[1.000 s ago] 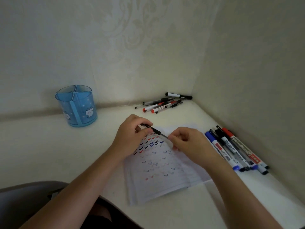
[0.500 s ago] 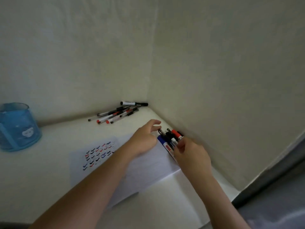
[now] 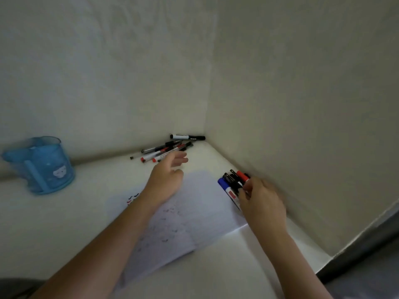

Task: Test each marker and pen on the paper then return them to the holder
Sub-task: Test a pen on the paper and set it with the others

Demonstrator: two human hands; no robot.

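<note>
Right hand fingertips rest on row of capped whiteboard markers; grasp indeterminate. Left hand spread, empty, over white ruled paper. Advise: isolate one marker before lifting.

Non-task stuff: white desk surface fills the lower frame, wedged into a corner. Pale wall across upper left, faint pattern, blurred. Second wall across upper right, plain. Dark grey floor strip at lower right. Dark rounded object at bottom-left edge, unidentifiable.
</note>
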